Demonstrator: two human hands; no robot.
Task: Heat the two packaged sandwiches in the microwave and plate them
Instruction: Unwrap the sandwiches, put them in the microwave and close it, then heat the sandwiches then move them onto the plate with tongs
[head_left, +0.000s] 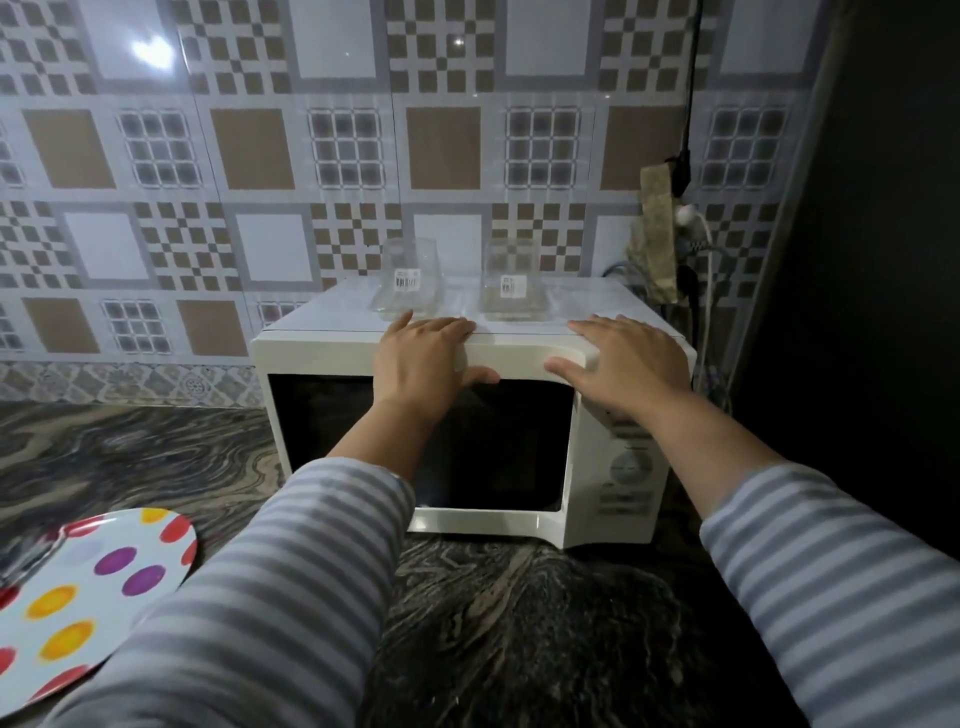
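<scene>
A white microwave stands on the dark marbled counter with its door closed and its window dark. My left hand rests on the top front edge above the door, fingers lying flat on the top and thumb stretched along the front. My right hand rests on the top right corner above the control panel, fingers spread. A plate with coloured dots lies at the lower left, partly under my left sleeve. No packaged sandwich shows in view.
Two clear glasses, one on the left and one on the right, stand on top of the microwave just behind my hands. Cables and a plug hang by the tiled wall at the right. A dark surface closes the right side.
</scene>
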